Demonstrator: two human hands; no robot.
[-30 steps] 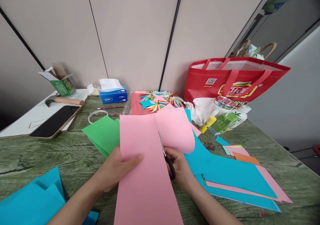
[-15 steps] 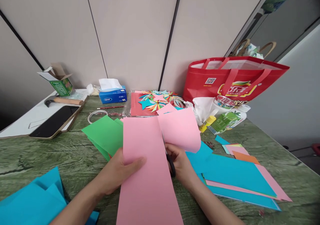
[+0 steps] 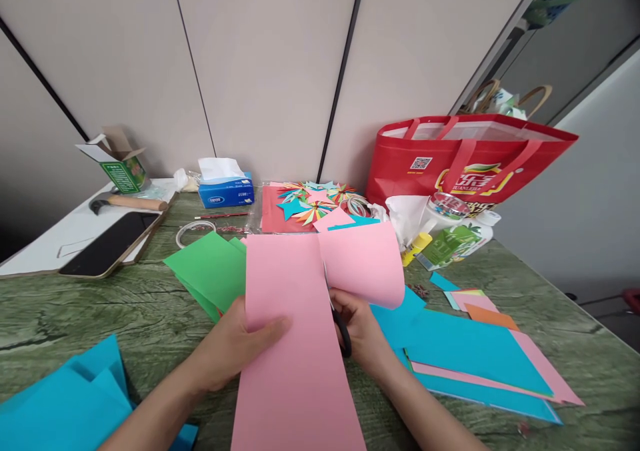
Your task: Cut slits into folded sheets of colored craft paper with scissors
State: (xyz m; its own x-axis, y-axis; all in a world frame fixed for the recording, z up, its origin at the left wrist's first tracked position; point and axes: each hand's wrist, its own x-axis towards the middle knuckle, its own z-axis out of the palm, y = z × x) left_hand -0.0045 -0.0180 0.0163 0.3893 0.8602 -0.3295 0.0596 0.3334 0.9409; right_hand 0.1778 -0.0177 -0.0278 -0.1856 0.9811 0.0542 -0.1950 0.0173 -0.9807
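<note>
A long pink sheet [image 3: 295, 384] stands out in front of me over the table. My left hand [image 3: 240, 344] grips its left edge, thumb on the front face. In my right hand [image 3: 357, 327] are black-handled scissors [image 3: 343, 334], their blades at a cut in the upper right of the sheet. The partly cut pink strip [image 3: 365, 261] curls to the right above my right hand. Folded green paper [image 3: 210, 267] lies behind my left hand, and blue sheets [image 3: 475, 344] lie to the right of my right hand.
Blue folded paper [image 3: 65, 404] lies at the near left. Farther back are a phone [image 3: 110, 244], a hammer [image 3: 135, 202], a tissue box [image 3: 227, 192], paper stars [image 3: 317, 201], a glue stick [image 3: 416, 248] and a red bag [image 3: 400, 164]. Small paper scraps [image 3: 475, 297] lie right.
The curled pink strip has shifted slightly right and down, away from the main sheet. Both hands have hardly moved.
</note>
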